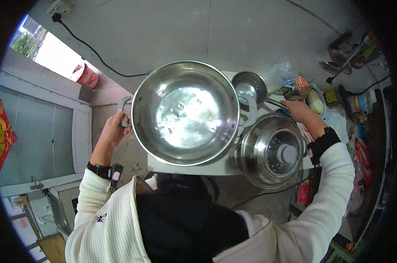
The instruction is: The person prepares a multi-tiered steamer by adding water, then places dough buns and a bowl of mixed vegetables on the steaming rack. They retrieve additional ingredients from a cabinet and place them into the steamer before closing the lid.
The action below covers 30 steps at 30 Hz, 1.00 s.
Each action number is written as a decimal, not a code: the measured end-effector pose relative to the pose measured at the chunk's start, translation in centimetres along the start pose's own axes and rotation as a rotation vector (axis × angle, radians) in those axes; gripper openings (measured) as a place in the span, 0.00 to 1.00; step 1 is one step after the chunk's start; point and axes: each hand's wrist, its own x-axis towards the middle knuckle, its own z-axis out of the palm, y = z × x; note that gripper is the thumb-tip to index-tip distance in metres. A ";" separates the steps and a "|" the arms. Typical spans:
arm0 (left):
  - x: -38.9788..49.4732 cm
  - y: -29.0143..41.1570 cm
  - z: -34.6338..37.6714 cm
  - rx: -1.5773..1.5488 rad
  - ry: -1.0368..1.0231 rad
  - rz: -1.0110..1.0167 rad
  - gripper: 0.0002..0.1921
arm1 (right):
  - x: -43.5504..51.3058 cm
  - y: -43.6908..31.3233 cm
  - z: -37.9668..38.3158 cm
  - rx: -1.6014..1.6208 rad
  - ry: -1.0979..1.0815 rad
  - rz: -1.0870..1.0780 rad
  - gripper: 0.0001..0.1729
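Observation:
My left hand [115, 130] grips the left loop handle of a wide, two-handled stainless-steel pot [185, 72]. Shiny wet drops dot the pot's bottom; whether it rests on the white table [191, 168] or is held above it, I cannot tell. To the right, my right hand [298, 113] is closed around the long handle of a small steel saucepan [251, 80]. The big pot's right handle overlaps the saucepan's near side. Just below my right hand sits a steel pot [251, 164] covered by a glass-centred lid [272, 151] with a round knob.
Jars [302, 85], a clear plastic bag [280, 74] and a bowl of pale green food [315, 100] crowd the right side. Ladles [336, 67] hang on the wall. A black cord [96, 54] runs behind the big pot. A red bucket [88, 77] stands by the window.

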 end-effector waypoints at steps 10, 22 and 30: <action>0.2 -0.1 -0.2 -0.040 -0.020 -0.021 0.20 | -0.3 -0.8 2.1 -0.279 0.151 0.199 0.27; -0.1 0.1 -2.7 -0.055 -0.390 -0.129 0.23 | -7.0 -12.5 -0.1 0.878 0.959 0.263 0.18; 9.6 1.9 -6.8 0.152 -1.000 -0.167 0.35 | -7.8 -26.7 1.6 1.307 0.763 0.567 0.34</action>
